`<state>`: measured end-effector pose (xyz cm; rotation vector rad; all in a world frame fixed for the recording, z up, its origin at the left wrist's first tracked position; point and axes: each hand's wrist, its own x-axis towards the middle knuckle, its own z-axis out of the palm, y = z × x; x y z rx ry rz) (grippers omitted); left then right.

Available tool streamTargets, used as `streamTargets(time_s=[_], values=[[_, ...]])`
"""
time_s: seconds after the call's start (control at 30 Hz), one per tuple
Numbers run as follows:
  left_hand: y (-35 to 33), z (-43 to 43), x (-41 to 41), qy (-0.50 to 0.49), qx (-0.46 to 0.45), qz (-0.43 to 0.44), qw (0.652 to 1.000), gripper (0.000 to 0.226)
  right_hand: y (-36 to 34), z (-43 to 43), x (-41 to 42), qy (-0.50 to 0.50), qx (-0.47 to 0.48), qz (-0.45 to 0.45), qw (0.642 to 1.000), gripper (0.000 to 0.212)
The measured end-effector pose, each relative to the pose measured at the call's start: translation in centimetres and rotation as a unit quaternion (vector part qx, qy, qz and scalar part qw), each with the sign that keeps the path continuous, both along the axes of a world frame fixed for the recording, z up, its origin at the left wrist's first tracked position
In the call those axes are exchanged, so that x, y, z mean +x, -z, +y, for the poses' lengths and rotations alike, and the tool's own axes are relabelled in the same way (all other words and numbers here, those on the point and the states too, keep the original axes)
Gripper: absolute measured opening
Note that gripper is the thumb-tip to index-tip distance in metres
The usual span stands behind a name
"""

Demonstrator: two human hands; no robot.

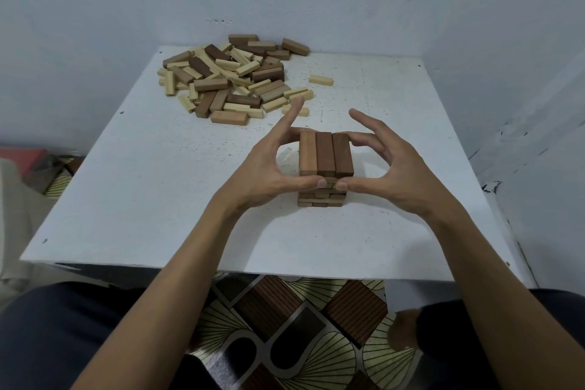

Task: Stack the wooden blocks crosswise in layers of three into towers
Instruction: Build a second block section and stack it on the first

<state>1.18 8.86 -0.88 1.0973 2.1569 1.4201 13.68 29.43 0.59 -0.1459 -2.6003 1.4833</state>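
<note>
A tower of wooden blocks (326, 154) stands in the middle of the white table (152, 187), with several crosswise layers. Its top layer is three brown blocks side by side, running away from me. My left hand (269, 168) curves round the tower's left side, thumb tip on the near face and curled fingers at the far end. My right hand (389, 168) mirrors it on the right side. The two thumbs nearly meet just below the top layer. Both index fingers point up, free of the blocks.
A loose pile of light and dark blocks (228, 79) lies at the table's far left. One pale block (320, 80) lies apart to its right. Walls close in behind and to the right. My legs and a patterned floor show below the near edge.
</note>
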Motion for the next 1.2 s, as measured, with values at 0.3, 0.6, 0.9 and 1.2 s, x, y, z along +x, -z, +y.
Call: streamTargets(time_s=[0.3,0.6,0.9,1.2], values=[[-0.1,0.0,0.1,0.000,-0.004,0.008,1.000,0.114,-0.2,-0.2,0.1,0.004,0.007,-0.009,1.000,0.102],[0.1,-0.6,-0.1,0.012,-0.009,-0.012,1.000,0.123,-0.3,0.4,0.5,-0.001,0.011,-0.020,1.000,0.105],[-0.8,-3.6,-2.9,-0.110,0.000,0.016,0.994,0.066,-4.2,-0.1,-4.2,0.008,0.056,0.023,0.998,0.042],[-1.2,-6.0,-9.7,-0.270,-0.064,0.149,0.949,0.021,-4.6,-1.2,-17.4,-0.047,0.192,0.032,0.980,0.022]])
